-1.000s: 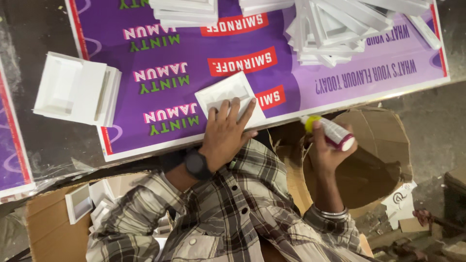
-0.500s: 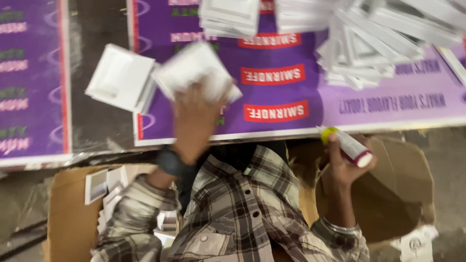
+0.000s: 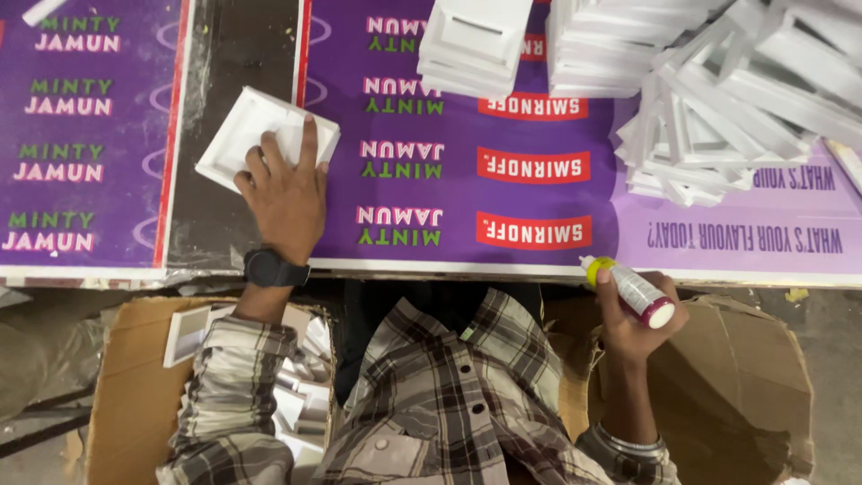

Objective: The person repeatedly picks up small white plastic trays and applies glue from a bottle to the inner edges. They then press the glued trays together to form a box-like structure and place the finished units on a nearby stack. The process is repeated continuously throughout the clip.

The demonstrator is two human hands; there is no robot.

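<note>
1. Purple printed banner sheets (image 3: 467, 198) covered the work surface, with a dark bare strip (image 3: 238, 108) running between two of them.
2. On that strip and the sheet's edge lay the small square white tray-like piece (image 3: 247, 135), a shallow frame of thin white board, with the left hand (image 3: 285, 193) pressed flat on it, fingers spread, nothing gripped.
3. The right hand (image 3: 633, 314) was curled tight round a small white glue tube with a yellow cap end and pink base (image 3: 633, 292), held near the table's front edge.
4. As I judged it, the white piece sat partly over the sheet's edge, so pressure on one corner could tip or skew it; wet glue might also smear onto the purple print.
5. Stacks of similar white frames (image 3: 471, 40) stood further up, beside a loose, leaning heap (image 3: 718, 117) that looked liable to slide.
6. Below the table, a brown cardboard box (image 3: 135, 395) on the left held more white pieces; the one on the right (image 3: 745, 395) showed nothing inside.
</note>
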